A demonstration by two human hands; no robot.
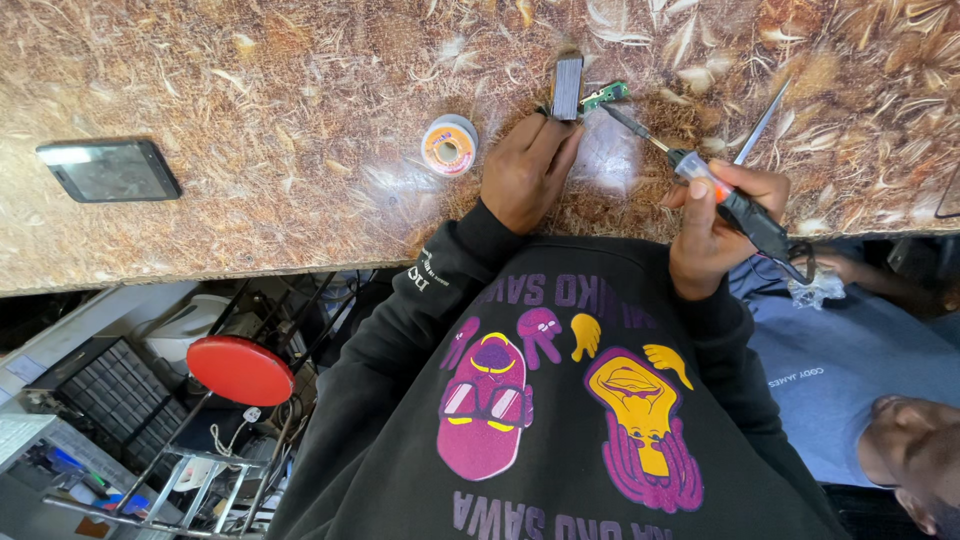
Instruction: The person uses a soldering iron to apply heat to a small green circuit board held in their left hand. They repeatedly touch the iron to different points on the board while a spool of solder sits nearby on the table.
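My left hand [525,165] rests on the patterned brown table [250,110], and its fingertips grip a small black rectangular block [567,87] standing on end. A small green circuit board [604,96] lies right beside the block. My right hand [712,225] holds a black soldering iron [745,212] with an orange button like a pen. The iron's tip [625,120] points at the green board. A thin metal tool like tweezers [760,125] sticks out past the same hand towards the upper right.
A spool of solder wire [449,145] lies left of my left hand. A dark phone [108,170] lies face up at the far left. A red round stool [240,370] stands below the table edge. Another person in a blue shirt [850,370] is close on my right.
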